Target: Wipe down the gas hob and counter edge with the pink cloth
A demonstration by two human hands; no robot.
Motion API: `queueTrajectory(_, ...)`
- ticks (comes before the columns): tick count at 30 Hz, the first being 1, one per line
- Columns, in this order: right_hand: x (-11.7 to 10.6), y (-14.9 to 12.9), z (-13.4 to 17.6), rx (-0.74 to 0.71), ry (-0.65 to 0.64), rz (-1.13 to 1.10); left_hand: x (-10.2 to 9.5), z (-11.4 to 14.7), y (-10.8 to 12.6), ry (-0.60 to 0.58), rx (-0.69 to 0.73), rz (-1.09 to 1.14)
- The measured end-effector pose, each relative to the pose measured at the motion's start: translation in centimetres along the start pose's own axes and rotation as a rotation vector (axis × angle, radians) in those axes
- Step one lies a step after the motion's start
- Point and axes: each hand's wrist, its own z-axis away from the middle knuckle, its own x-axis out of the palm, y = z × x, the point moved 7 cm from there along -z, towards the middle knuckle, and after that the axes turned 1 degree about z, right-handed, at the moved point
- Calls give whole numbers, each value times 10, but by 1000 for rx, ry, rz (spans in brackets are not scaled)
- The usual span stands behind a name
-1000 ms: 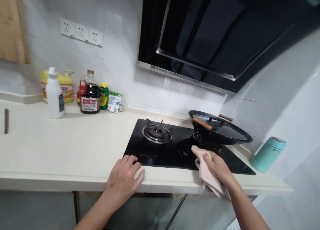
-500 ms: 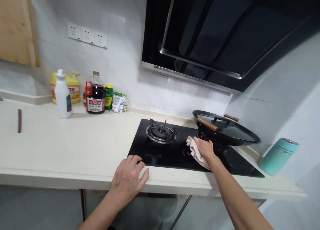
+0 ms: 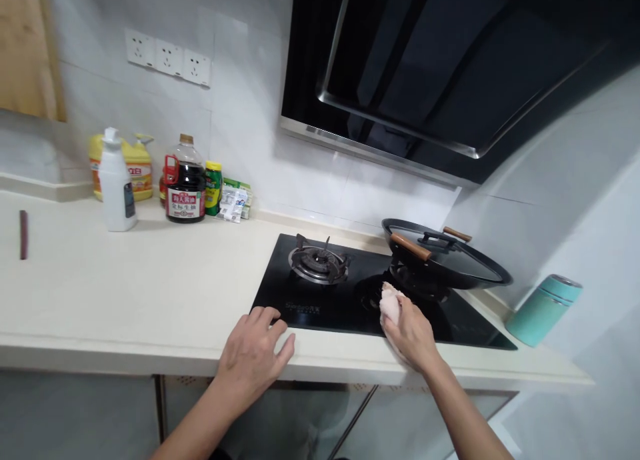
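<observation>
Bunched in my right hand (image 3: 413, 333) is a pale pink cloth (image 3: 391, 306), over the front part of the black gas stove (image 3: 320, 319). My fingers are closed round it, and part of the cloth is hidden under the hand. My left hand (image 3: 257, 347) rests on the counter's front edge by the stove's near left corner, fingers spread and holding nothing. Behind my right hand, a wok (image 3: 450, 273) with a glass lid and wooden handles sits on the right burner. The left burner (image 3: 319, 263) is bare, its metal pan support showing.
On the left of the counter (image 3: 125, 287) stand a white bottle (image 3: 117, 190), a yellow detergent jug (image 3: 137, 167), a soy sauce bottle (image 3: 185, 193), a green bottle (image 3: 213, 188) and packets (image 3: 234, 202). A turquoise tumbler (image 3: 544, 310) stands at right. The range hood (image 3: 390, 80) hangs above.
My right hand has drawn the cloth back towards the stove's front edge, away from the wok, and turned. My left hand stays at the counter edge. The view has shifted slightly.
</observation>
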Motion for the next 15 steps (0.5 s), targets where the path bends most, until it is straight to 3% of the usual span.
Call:
queueTrajectory(4,-13,-36,32,-205,62,-114,0,-1,1,-18,-17,9)
queueTrajectory(8,-13,-94,37,-385,-72,-167,1,-1,0,-31,-19,12)
queueTrajectory(11,-1,-115,7,-271,-195,14,2,1,0,-40,-8,14)
queueTrajectory(15,26,-117,-46,-100,-350,199,-1,4,2,-25,6,18)
